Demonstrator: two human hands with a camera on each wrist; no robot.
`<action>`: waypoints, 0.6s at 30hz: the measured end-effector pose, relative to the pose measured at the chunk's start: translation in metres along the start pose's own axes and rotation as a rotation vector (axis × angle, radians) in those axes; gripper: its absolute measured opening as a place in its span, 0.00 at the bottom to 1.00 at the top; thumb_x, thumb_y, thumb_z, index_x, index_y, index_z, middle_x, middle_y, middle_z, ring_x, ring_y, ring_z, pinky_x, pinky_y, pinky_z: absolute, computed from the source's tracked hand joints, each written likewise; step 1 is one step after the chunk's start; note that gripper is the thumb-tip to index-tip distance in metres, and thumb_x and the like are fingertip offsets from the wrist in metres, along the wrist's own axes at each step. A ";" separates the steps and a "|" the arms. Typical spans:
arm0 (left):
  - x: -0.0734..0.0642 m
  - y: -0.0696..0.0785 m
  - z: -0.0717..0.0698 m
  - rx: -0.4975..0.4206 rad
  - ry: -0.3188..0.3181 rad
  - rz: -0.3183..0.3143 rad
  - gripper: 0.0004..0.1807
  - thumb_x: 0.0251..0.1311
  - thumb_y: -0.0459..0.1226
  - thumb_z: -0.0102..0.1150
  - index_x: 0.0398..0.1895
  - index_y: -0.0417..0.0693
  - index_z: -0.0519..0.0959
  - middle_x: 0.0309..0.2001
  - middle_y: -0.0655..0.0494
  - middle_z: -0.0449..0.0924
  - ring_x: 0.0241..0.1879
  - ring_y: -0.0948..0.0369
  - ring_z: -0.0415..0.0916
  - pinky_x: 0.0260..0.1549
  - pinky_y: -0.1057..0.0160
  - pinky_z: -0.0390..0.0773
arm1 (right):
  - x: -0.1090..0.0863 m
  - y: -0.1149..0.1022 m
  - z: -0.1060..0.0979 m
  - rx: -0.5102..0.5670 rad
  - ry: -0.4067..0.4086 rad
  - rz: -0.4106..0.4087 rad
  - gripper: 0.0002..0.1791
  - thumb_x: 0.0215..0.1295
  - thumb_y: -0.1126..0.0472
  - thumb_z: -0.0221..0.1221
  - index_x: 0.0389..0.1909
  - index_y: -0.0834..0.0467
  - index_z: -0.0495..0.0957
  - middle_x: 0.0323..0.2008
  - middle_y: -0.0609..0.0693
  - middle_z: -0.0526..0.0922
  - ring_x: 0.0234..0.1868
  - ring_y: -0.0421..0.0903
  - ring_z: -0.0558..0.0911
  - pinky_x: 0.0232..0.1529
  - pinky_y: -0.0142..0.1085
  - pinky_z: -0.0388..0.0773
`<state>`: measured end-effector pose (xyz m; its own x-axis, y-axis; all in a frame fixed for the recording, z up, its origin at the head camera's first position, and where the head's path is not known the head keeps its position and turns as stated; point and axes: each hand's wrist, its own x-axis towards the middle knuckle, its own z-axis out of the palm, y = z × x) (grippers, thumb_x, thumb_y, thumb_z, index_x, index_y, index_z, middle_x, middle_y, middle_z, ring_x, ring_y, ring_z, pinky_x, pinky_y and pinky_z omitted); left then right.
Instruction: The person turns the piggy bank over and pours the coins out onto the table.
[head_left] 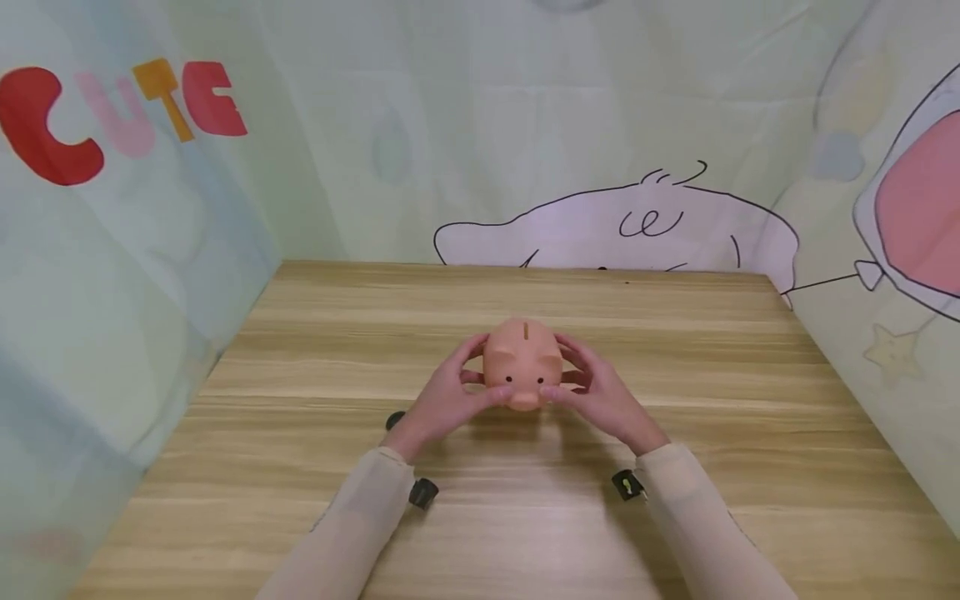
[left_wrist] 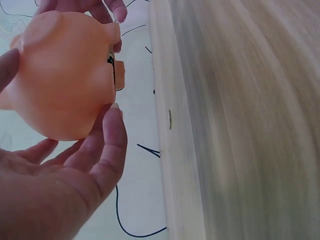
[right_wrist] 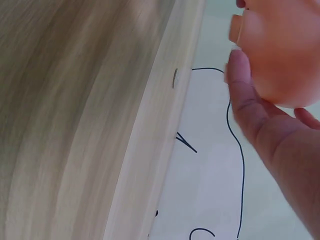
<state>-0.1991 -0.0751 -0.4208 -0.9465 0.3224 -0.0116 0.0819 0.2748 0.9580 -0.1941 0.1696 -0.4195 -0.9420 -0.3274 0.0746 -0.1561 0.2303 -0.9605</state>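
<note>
A pink piggy bank (head_left: pixel 522 358) is held between both hands, its snout toward me and its coin slot on top. My left hand (head_left: pixel 448 398) grips its left side, thumb by the snout and fingers curled round behind. On the opposite side my right hand (head_left: pixel 602 397) grips it the same way. In the left wrist view the piggy bank (left_wrist: pixel 65 75) is raised off the tabletop, with a dark patch on its underside between the feet. Below it, a thin coin-like disc (left_wrist: pixel 169 120) lies on the wood; the right wrist view shows this disc (right_wrist: pixel 175 78) too.
A wood-grain table (head_left: pixel 300 350) spreads under the arms. Cloth walls with cartoon drawings and letters (head_left: pixel 213 98) close in its back and sides. Small black devices (head_left: pixel 423 493) sit at both wrists, beside the light sleeves (head_left: pixel 697 517).
</note>
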 end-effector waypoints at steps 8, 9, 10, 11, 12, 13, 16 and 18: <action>0.001 -0.002 -0.003 -0.085 -0.018 0.128 0.50 0.49 0.37 0.78 0.75 0.61 0.60 0.74 0.61 0.57 0.58 0.54 0.74 0.48 0.54 0.80 | -0.001 0.000 -0.001 0.043 0.006 -0.096 0.50 0.54 0.74 0.70 0.76 0.58 0.55 0.74 0.57 0.59 0.62 0.62 0.73 0.57 0.51 0.74; 0.002 -0.003 -0.003 -0.094 -0.017 0.139 0.51 0.48 0.35 0.78 0.75 0.60 0.60 0.74 0.60 0.56 0.59 0.53 0.74 0.49 0.53 0.79 | -0.002 0.001 0.000 0.047 0.007 -0.112 0.51 0.53 0.76 0.70 0.76 0.58 0.55 0.74 0.57 0.58 0.63 0.62 0.73 0.57 0.49 0.75; 0.002 -0.003 -0.003 -0.104 -0.016 0.147 0.51 0.48 0.33 0.78 0.75 0.60 0.59 0.75 0.60 0.56 0.60 0.53 0.73 0.50 0.52 0.78 | -0.002 0.001 0.000 0.055 0.010 -0.124 0.51 0.52 0.77 0.70 0.76 0.59 0.55 0.74 0.57 0.58 0.64 0.62 0.72 0.56 0.48 0.75; 0.002 -0.004 -0.003 -0.110 -0.015 0.157 0.52 0.48 0.32 0.78 0.75 0.59 0.59 0.75 0.59 0.56 0.61 0.53 0.72 0.52 0.51 0.78 | -0.002 0.002 0.001 0.061 0.009 -0.143 0.52 0.52 0.78 0.69 0.76 0.59 0.55 0.74 0.57 0.58 0.64 0.63 0.71 0.57 0.48 0.75; 0.001 -0.004 -0.003 -0.113 -0.012 0.165 0.52 0.47 0.31 0.78 0.75 0.59 0.59 0.75 0.59 0.55 0.62 0.52 0.71 0.53 0.50 0.77 | -0.002 0.002 0.001 0.068 0.009 -0.161 0.52 0.51 0.79 0.69 0.76 0.60 0.54 0.74 0.57 0.58 0.65 0.63 0.70 0.57 0.48 0.75; 0.001 -0.005 -0.002 -0.114 -0.009 0.173 0.52 0.47 0.31 0.78 0.75 0.59 0.59 0.75 0.59 0.55 0.64 0.53 0.70 0.54 0.49 0.76 | -0.002 0.002 0.002 0.063 0.012 -0.175 0.52 0.51 0.79 0.69 0.76 0.60 0.54 0.74 0.57 0.58 0.66 0.62 0.70 0.57 0.47 0.75; 0.002 -0.006 -0.001 -0.098 0.004 0.212 0.53 0.48 0.31 0.78 0.75 0.61 0.58 0.75 0.59 0.56 0.66 0.54 0.68 0.55 0.49 0.75 | -0.002 0.002 0.003 0.037 0.024 -0.221 0.53 0.51 0.79 0.69 0.76 0.58 0.54 0.74 0.56 0.60 0.67 0.61 0.69 0.57 0.46 0.74; 0.002 -0.006 -0.001 -0.087 0.013 0.243 0.53 0.48 0.31 0.78 0.76 0.61 0.58 0.75 0.59 0.56 0.66 0.53 0.68 0.55 0.50 0.75 | -0.002 0.001 0.004 0.017 0.032 -0.254 0.53 0.51 0.79 0.70 0.76 0.57 0.54 0.74 0.55 0.60 0.67 0.60 0.69 0.58 0.45 0.73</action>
<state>-0.2015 -0.0769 -0.4263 -0.9065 0.3573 0.2248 0.2805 0.1119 0.9533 -0.1915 0.1669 -0.4218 -0.8822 -0.3431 0.3225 -0.3842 0.1285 -0.9143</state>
